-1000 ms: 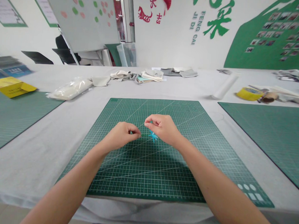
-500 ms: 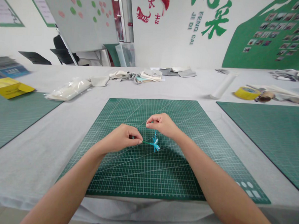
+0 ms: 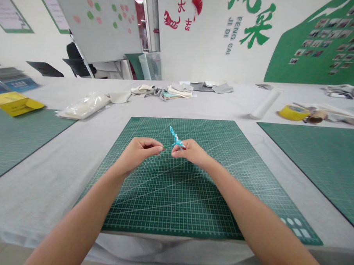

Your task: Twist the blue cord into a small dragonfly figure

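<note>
A small artificial flower [image 3: 176, 142] with light-blue petals and white speckles is raised above a green cutting mat [image 3: 168, 202]. Its thin green stem [image 3: 166, 147] is pinched between the thumb and fingers of my left hand [image 3: 142, 151], and the bloom points right. My right hand [image 3: 189, 152] is close against the petals, with thumb and fingertips pressed together just below them. The petals overlap this hand in view. Whether its fingertips hold a petal or something thin is too small to tell.
More green mats lie at left [image 3: 27, 137] and right [image 3: 316, 162]. Behind are a plastic-wrapped white bundle [image 3: 86, 105], folded cloths [image 3: 180, 90], a white roll [image 3: 266, 103] and yellow tape [image 3: 293, 112]. A yellow folded card [image 3: 16, 103] sits at far left.
My left hand has lifted the flower up and slightly left, and one petal now points upward. My right hand has dropped a little, from above the bloom to right beside it, still pinched.
</note>
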Available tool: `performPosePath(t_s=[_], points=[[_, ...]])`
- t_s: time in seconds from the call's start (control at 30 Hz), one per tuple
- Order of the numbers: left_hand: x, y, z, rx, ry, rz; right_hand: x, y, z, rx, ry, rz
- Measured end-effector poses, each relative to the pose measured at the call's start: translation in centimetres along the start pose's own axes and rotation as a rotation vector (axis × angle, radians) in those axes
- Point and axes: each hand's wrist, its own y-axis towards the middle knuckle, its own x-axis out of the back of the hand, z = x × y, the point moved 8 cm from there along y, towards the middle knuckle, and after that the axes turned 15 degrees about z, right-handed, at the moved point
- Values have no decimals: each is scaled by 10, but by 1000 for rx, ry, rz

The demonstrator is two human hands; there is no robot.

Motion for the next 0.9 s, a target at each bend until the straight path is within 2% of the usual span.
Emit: performPosePath(t_s=[0.13, 0.37, 0.53, 0.7, 0.9], points=[[8, 0, 10, 59, -63, -93, -11, -3, 8, -25, -71, 39], [13, 0, 16, 94, -23, -139, -22, -11, 28, 10, -120, 100], [14, 1, 19, 85, 66, -151, -27, -19, 45, 38, -179, 94], [7, 3, 18, 94, 232, -99, -20, -27, 61, 137, -221, 4], [-11, 5, 15, 128, 377, 18, -5, -33, 64, 181, -249, -128]])
